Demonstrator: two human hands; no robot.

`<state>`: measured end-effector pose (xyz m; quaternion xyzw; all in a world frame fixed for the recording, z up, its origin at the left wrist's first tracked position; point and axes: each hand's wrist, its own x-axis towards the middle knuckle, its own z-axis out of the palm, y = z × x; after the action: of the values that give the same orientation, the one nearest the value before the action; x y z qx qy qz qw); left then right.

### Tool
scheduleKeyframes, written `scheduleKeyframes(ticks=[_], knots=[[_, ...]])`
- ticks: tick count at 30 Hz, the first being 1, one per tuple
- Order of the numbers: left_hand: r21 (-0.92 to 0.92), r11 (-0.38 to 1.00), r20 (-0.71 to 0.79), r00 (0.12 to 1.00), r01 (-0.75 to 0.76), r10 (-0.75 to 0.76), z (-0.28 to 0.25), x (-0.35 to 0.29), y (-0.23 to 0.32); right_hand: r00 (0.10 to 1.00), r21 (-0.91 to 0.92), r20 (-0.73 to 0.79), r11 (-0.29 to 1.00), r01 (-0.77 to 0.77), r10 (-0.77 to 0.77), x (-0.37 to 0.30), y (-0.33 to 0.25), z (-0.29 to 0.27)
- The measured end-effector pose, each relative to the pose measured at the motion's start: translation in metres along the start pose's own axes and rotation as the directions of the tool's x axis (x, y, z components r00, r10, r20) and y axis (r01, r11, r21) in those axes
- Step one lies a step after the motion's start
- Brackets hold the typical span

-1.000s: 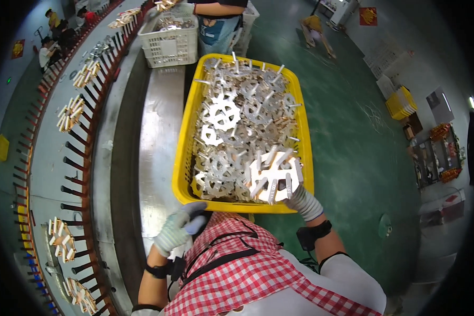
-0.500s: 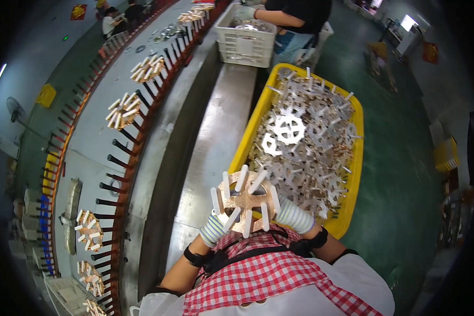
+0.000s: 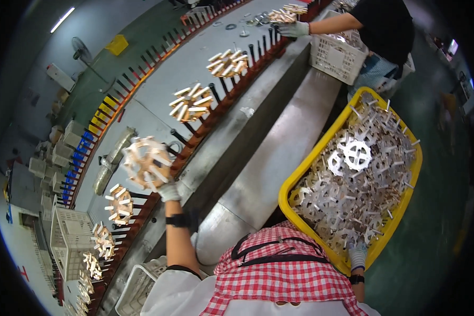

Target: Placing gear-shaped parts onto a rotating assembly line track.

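My left hand [image 3: 169, 191], in a pale knitted glove, is closed on the lower edge of a copper-coloured spoked disc [image 3: 148, 163] with white pegs around it. The disc is a little blurred and sits over the row of dark rods beside the grey worktop. My right hand [image 3: 358, 255], in a striped glove, reaches down at the near end of the yellow crate [image 3: 286, 196]. Silver spoked plates [image 3: 347, 189] with pegs fill that crate. The fingertips of my right hand are hidden among the plates, so their grip does not show.
Similar pegged discs [image 3: 191, 102] sit on the dark rods along the curved worktop [image 3: 158, 79]. A metal ledge [image 3: 271, 142] runs between the worktop and the crate. At the back right, a co-worker's gloved hand [image 3: 295, 29] reaches past a white crate [image 3: 334, 58].
Both hands held the disc before me; now my left hand has carried it left to the rods. My right hand has let go and moved into the yellow crate. The view has turned left.
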<state>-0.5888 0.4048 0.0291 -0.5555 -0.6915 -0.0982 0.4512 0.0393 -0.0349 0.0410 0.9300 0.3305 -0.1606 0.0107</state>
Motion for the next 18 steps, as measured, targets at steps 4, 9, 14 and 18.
scheduleKeyframes(ticks=[4,9,14,18], knots=[[-0.225,0.97,0.183,0.974,-0.088,0.13,0.014,-0.02,0.044,0.997,0.156,-0.051,0.987,-0.049,0.058,-0.012,0.015,0.009],[-0.507,0.862,0.302,0.939,0.01,0.167,0.073,-0.018,-0.037,0.961,0.131,-0.071,0.957,-0.257,0.268,0.034,0.001,0.046],[-0.471,0.837,0.469,0.882,0.278,-0.029,0.121,-0.028,-0.167,0.955,0.207,0.024,0.934,-0.293,0.294,0.057,-0.022,0.037],[-0.438,0.768,0.607,0.784,0.468,-0.131,0.099,-0.049,-0.155,0.931,0.143,0.262,0.944,-0.299,0.255,0.05,-0.039,0.035]])
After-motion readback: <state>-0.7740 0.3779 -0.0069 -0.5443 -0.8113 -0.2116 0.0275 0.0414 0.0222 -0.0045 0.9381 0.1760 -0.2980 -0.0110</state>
